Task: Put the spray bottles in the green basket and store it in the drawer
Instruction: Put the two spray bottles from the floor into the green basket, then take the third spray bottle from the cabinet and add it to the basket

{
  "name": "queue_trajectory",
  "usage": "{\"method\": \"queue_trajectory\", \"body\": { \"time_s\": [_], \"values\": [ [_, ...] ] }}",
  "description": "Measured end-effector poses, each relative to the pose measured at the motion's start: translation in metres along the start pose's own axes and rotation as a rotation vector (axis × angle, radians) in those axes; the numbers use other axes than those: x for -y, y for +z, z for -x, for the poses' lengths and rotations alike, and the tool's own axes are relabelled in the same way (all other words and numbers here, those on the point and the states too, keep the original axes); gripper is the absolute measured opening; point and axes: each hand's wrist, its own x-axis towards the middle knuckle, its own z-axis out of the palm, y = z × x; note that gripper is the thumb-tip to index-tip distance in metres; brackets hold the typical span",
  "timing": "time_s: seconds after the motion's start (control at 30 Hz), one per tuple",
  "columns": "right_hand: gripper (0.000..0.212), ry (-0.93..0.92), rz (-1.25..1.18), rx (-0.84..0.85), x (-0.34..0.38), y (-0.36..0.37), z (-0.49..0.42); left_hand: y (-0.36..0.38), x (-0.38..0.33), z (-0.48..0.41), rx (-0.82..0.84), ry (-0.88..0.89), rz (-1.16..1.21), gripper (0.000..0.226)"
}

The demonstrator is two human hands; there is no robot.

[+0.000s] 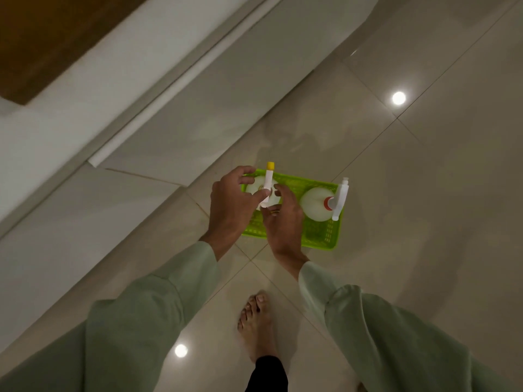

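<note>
Two spray bottles [317, 203] stand in green basket [319, 236], labels unreadable.

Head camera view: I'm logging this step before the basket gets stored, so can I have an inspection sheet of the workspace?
Surface: glossy tiled floor, ceiling lights reflected in it.
Job's things: green basket sits on the floor; two white spray bottles stand upright in it, the yellow-nozzle bottle at its left end, the red-collar bottle at its right end.
Clutter: nothing seen.
Grippers: left hand and right hand both at the yellow-nozzle bottle's spray head, fingers spread; firm grip cannot be told.
Cables: nothing seen.
Surroundings: white cabinet front at upper left, no open drawer visible; a bare foot on the tiles; pale green sleeves.
</note>
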Motion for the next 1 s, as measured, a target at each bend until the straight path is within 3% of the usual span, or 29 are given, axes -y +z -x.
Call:
{"method": "queue_trajectory", "body": {
  "time_s": [0.37, 0.67, 1.0],
  "values": [
    [0.047, -0.049, -0.029, 0.035, 0.086, -0.106, 0.043, -0.064, -0.050, 0.090, -0.055, 0.016, 0.079, 0.047],
    [0.051, -0.271, 0.037, 0.125, 0.162, -0.199, 0.089, -0.117, -0.092, 0.201, -0.155, 0.097, -0.009, 0.048],
    [0.065, -0.494, 0.091, 0.126, 0.339, -0.309, 0.116, -0.237, -0.221, 0.310, -0.355, 0.290, -0.068, 0.059]
  ]
}}
